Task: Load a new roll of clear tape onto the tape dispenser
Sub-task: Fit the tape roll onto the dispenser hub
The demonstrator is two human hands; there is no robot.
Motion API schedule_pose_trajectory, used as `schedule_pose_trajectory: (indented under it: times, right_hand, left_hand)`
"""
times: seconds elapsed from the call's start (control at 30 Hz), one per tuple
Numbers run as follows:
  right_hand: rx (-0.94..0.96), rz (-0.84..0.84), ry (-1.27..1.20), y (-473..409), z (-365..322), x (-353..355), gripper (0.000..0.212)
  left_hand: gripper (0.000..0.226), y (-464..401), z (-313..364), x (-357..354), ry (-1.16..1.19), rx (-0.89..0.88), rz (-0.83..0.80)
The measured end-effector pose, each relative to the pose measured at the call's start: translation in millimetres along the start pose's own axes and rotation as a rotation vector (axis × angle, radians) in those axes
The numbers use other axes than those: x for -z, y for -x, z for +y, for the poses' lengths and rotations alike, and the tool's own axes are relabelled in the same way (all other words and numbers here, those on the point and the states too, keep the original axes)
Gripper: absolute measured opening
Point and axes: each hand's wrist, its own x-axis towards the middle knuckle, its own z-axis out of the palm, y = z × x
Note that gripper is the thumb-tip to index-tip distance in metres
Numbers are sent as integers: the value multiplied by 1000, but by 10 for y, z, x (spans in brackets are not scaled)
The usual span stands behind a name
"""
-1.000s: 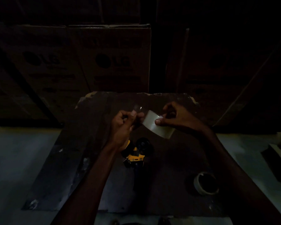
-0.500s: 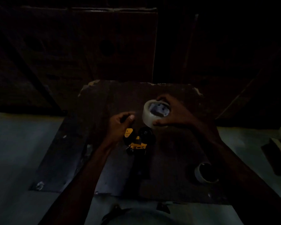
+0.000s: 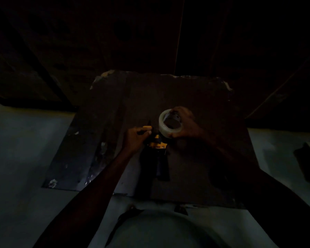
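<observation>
Your right hand grips the clear round tape roll, hole up, over the yellow-black tape dispenser. Left hand holds its head; handle points toward you on the dark counter. No readable labels.

Setting: dim storeroom or warehouse. Evidence: large cardboard cartons stacked along the back; worn dark board laid on a pale concrete floor.

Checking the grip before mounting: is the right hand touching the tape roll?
Touching. The head view shows the right hand curled over the tape roll, fingers on its rim.
</observation>
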Motion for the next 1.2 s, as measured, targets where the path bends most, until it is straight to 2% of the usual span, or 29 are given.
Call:
schedule_pose_trajectory:
  times: [0.23,0.33,0.47,0.6,0.83,0.97,1.07,1.13,1.2]
  right_hand:
    - [-74,-55,11,-24,189,-324,97]
    - [-90,-63,28,-57,256,-440,99]
    - [-136,-80,32,-108,308,-551,102]
    - [-144,-50,11,-97,360,-636,97]
    - [-103,-79,11,-158,375,-649,98]
    - [-90,-41,6,-132,390,-631,95]
    - [-104,-83,21,-151,412,-623,102]
    - [-111,-83,12,-176,422,-629,102]
    - [-103,-73,10,-193,448,-648,104]
  left_hand:
    - [6,40,-226,-56,61,192,57]
    - [11,27,-319,-53,25,213,44]
    - [3,-29,-346,-78,-17,261,51]
    - [13,-67,-408,-101,-57,291,32]
    - [4,-126,-400,-93,-125,276,15]
    - [5,-270,-350,-51,-93,260,14]
    - [15,-455,-176,-27,5,226,47]
    - [30,-561,-14,-38,18,199,-21]
    - [37,-636,77,-80,-15,185,-143]
